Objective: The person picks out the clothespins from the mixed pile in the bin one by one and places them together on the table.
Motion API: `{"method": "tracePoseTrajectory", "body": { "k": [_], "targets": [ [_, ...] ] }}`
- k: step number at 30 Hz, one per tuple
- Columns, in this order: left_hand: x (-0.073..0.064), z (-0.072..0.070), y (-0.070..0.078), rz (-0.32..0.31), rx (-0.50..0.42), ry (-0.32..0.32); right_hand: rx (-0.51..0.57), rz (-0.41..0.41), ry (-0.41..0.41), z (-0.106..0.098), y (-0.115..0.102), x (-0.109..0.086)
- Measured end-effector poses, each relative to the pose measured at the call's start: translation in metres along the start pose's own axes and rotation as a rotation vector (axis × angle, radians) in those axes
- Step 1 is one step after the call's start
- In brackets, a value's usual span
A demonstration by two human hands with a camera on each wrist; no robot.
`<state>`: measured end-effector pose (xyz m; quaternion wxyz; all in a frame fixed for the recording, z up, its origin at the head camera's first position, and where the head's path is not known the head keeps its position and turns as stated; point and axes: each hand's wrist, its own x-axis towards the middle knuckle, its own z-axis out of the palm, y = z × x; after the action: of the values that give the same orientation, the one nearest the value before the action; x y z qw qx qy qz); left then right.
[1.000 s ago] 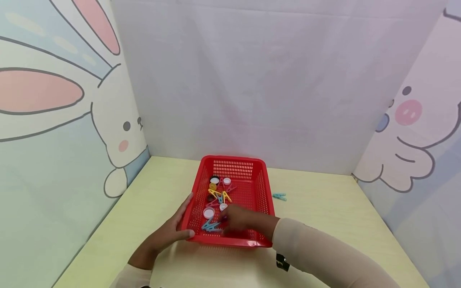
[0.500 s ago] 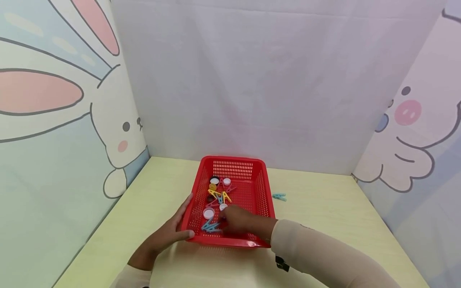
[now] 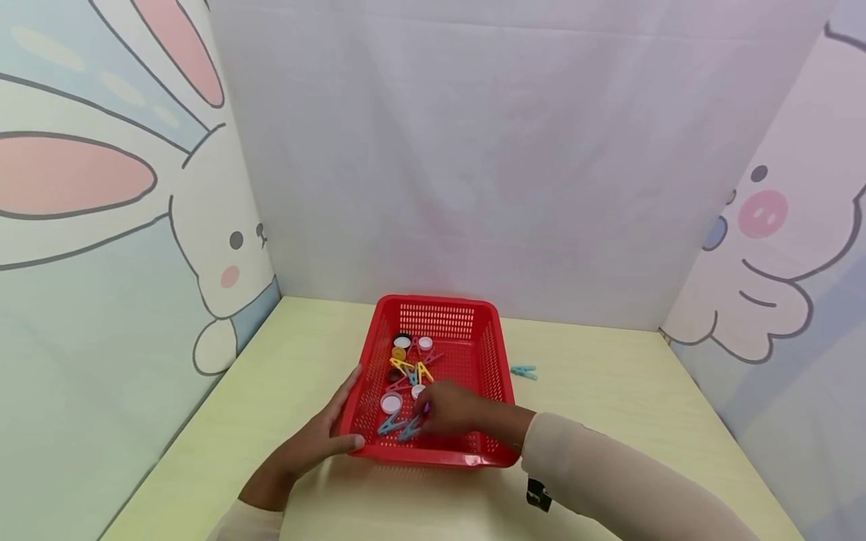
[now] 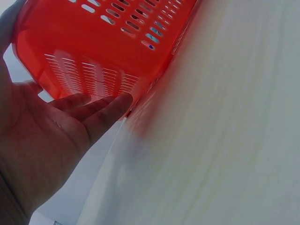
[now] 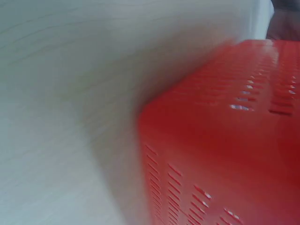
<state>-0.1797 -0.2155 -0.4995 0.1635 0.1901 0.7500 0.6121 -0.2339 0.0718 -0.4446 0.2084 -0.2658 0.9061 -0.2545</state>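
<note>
red basket (image 3: 443,457): glossy moulded plastic, a rounded rectangle with slotted walls and a floor pricked with small holes, flat on the table (image 3: 595,428), a smooth pale yellow surface.
left hand (image 3: 314,442): fingers and thumb spread, fingers against the slotted outer wall, thumb on the rim at the near left corner.
right hand (image 3: 449,409): inside the basket, fingertips pointing down; i cannot tell whether they pinch anything.
near blue clip (image 3: 410,429): slim, v-shaped, on the basket floor right beside the right hand's fingers.
other blue clip (image 3: 390,424): same shape, just left of it.
wide white cap (image 3: 391,403): round and shallow, beyond the blue clips.
yellow clips (image 3: 401,365): angular, farther back among round caps.
teal clip (image 3: 524,372): on the table, right of the basket.
</note>
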Motion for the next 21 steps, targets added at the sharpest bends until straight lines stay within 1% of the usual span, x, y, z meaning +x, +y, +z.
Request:
{"method": "tracePoseTrajectory", "body": {
  "k": [2, 4, 10, 14, 18, 21],
  "targets": [
    [0.0, 0.0, 0.0, -0.001, -0.001, 0.003, 0.028, 0.011, 0.007, -0.005, 0.0, -0.002],
    [0.0, 0.0, 0.0, 0.001, 0.002, 0.007, 0.058, 0.002, 0.017, -0.011, 0.001, -0.005],
    [0.0, 0.0, 0.001, 0.001, 0.001, 0.01, 0.172, -0.048, 0.058, -0.025, 0.004, -0.018],
    [-0.001, 0.0, 0.001, -0.002, -0.001, 0.015, 0.209, -0.088, 0.096, -0.029, 0.009, -0.022],
    [-0.001, 0.0, -0.001, -0.004, -0.009, 0.003, 0.25, -0.128, 0.117, -0.03, 0.016, -0.027],
    [-0.001, 0.0, -0.001, 0.001, -0.015, -0.005, 0.28, -0.138, 0.132, -0.033, 0.02, -0.031]
  ]
}}
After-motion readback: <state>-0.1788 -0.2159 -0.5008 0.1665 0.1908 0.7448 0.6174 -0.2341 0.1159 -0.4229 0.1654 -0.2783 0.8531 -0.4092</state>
